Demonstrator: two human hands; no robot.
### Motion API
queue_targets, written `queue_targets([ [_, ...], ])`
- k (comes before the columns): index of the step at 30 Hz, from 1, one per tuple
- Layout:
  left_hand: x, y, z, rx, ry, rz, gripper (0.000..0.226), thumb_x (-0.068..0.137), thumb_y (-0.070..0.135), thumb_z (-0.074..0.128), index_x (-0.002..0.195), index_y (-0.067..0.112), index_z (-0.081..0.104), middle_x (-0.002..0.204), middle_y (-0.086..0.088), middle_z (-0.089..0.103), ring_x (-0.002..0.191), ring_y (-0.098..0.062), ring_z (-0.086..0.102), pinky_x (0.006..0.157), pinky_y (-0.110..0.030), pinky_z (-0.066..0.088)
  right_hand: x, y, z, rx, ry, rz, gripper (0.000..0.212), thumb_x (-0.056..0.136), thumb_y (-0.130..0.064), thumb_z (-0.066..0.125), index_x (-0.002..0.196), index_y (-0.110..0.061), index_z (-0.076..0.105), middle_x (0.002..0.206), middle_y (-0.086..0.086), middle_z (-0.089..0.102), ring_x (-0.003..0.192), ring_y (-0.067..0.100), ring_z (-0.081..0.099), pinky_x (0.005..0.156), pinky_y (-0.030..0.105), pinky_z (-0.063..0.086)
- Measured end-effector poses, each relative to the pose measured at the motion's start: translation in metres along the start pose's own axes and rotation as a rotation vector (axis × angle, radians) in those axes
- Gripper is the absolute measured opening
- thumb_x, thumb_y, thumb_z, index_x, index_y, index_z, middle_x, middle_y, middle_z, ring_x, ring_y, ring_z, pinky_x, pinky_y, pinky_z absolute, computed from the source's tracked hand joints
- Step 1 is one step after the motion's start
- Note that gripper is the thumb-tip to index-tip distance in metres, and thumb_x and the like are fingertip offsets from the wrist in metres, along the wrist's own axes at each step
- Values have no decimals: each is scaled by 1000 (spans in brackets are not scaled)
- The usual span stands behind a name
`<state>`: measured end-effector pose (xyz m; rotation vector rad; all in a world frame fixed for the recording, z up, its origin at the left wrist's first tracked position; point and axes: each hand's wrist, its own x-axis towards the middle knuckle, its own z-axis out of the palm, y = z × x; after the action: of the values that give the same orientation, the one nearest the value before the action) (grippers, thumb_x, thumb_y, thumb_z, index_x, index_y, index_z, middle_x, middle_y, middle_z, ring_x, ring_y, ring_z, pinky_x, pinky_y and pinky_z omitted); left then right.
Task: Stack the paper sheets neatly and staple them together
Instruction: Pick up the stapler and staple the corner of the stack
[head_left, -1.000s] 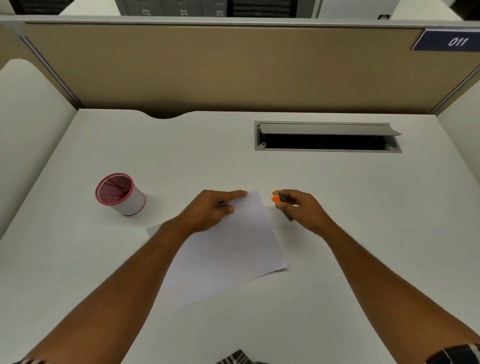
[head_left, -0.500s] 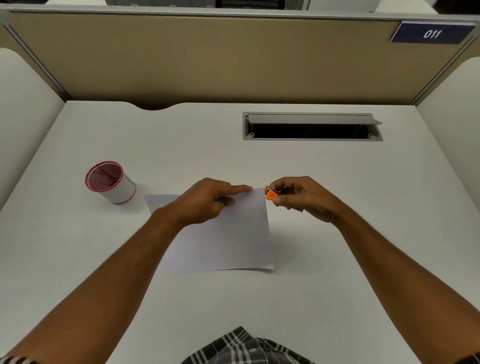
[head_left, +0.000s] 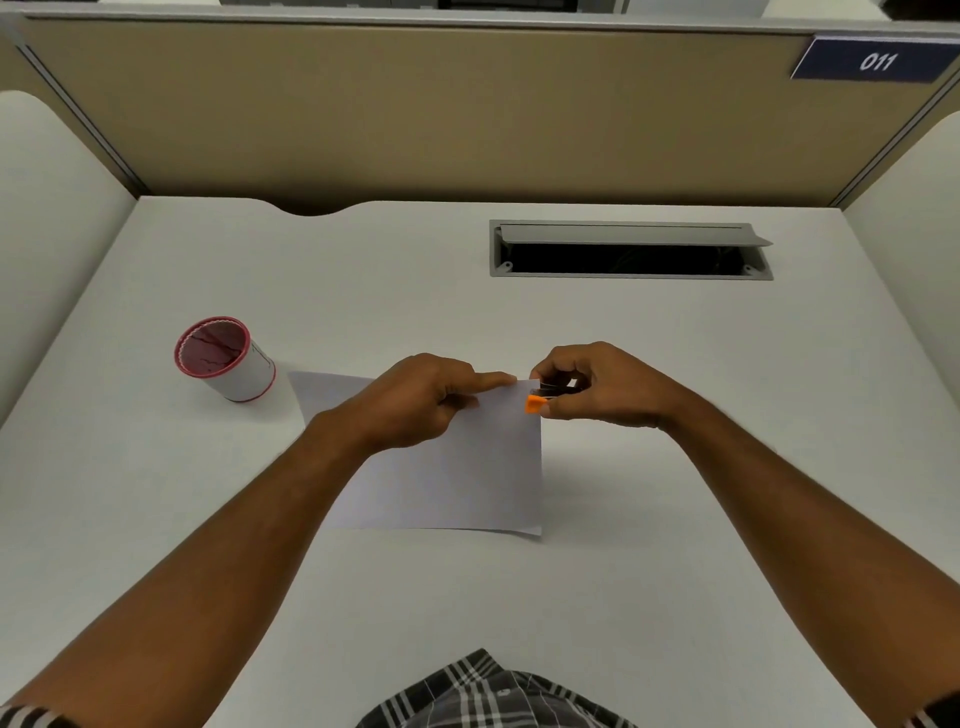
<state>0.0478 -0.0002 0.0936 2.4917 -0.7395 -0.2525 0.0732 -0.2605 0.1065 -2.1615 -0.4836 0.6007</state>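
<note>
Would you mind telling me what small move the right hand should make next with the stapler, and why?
Probably squeeze the stapler shut. The right hand already holds it at the top right corner of the paper, its orange tip over the edge, while the left hand pins that corner with a finger. Whether the corner sits fully inside cannot be told, so perhaps slide it in slightly first.

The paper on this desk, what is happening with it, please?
A person is about to staple it. The left hand pins the paper sheets flat on the white desk, its index finger near the top right corner. The right hand holds a small orange and black stapler at that same corner. A red-rimmed cup stands to the left, apart from the paper.
</note>
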Motion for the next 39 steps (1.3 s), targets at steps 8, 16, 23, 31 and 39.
queue_targets([
  [8,2,4,0,35,6,23,50,97,10,57,142,31,50,104,1,72,83,-11,55,79,-27,52,1,2,-1,-9,3,-1,27,79,-40,77,100,-23,74,95,-7,72,90,14,68,83,35,59],
  [16,2,7,-1,47,21,54,50,96,7,58,141,28,52,100,-1,72,79,-8,51,72,-13,38,3,2,0,-26,1,3,27,79,-40,76,100,-23,74,95,-6,72,90,14,68,82,36,58],
  [23,1,7,-4,56,28,75,50,95,6,58,140,27,53,96,-1,72,78,-7,50,71,-15,37,3,1,-2,-19,7,-5,27,80,-39,76,101,-21,74,96,-6,72,90,14,67,82,33,58],
  [31,1,8,-5,61,21,74,52,95,4,57,140,28,52,97,-1,72,81,-7,50,74,-19,43,3,-1,-3,-22,2,-3,25,80,-39,77,99,-23,74,94,-7,73,89,11,68,82,29,57],
  [39,2,6,-4,78,25,69,50,96,6,56,141,28,51,103,-1,72,82,-7,50,76,-20,42,3,-2,-3,-34,-1,-6,25,81,-38,76,101,-23,74,94,-8,72,89,10,68,81,26,56],
])
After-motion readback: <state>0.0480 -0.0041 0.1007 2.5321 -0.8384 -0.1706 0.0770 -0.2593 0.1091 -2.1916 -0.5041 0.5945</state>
